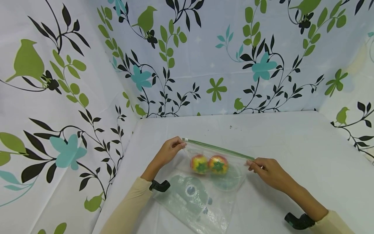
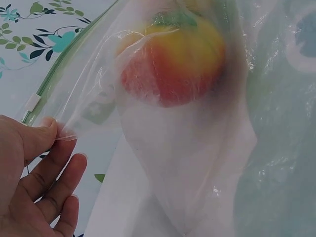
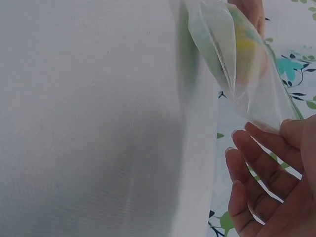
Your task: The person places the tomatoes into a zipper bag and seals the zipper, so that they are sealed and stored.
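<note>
A clear zip bag [image 1: 201,201] with a green slider seal along its top edge hangs between both hands. Inside it, near the seal, sit two red-and-yellow fruits with green leafy tops, a left one [image 1: 199,164] and a right one [image 1: 218,164]. My left hand [image 1: 170,151] pinches the bag's top left corner between thumb and forefinger, right by the white slider [image 2: 32,102]. At the opposite top corner, the right hand [image 1: 270,172] pinches the plastic just under the green seal. In both wrist views the other fingers are loosely bent.
A white-covered table [image 1: 292,139] lies beneath the bag. Patterned cloth [image 1: 198,65] with birds and leaves hangs behind it and along the sides. A few small dark specks [image 1: 230,127] mark the table near its far edge. Each wrist carries a black camera mount [image 1: 160,186].
</note>
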Available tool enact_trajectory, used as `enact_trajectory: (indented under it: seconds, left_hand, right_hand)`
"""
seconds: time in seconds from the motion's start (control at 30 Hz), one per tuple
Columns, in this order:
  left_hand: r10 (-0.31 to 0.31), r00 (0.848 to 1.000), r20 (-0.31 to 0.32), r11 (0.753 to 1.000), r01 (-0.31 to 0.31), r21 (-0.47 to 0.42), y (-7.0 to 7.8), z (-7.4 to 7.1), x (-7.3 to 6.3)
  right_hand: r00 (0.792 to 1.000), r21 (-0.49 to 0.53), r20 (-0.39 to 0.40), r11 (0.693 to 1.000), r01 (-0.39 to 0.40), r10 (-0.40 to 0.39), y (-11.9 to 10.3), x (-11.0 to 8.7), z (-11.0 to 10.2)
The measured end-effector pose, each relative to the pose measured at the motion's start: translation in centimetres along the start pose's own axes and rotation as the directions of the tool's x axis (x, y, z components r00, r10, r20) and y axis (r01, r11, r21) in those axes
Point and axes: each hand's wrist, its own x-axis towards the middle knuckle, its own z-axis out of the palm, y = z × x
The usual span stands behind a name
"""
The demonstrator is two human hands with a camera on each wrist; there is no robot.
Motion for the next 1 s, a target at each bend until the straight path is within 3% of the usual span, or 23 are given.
enact_trajectory:
  seconds: [0.33, 0.67, 1.0]
  left_hand:
    - [0.004, 1.000, 0.024, 1.000, -0.004, 0.009, -0.2, 0.0, 0.3]
    - [0.054, 0.995, 0.089, 0.997, -0.059, 0.053, -0.1, -0.7, 0.9]
    - [0.046, 0.990, 0.130, 0.991, -0.061, 0.115, 1.6, -1.2, 1.7]
  right_hand:
    - [1.000, -0.014, 0.003, 1.000, -0.019, 0.019, 0.0, 0.2, -0.1]
    - [1.000, -0.032, -0.009, 0.999, 0.016, -0.017, 0.0, 0.4, 0.0]
    - [0.997, -0.059, -0.063, 0.997, 0.046, -0.049, -0.4, 0.9, 0.4]
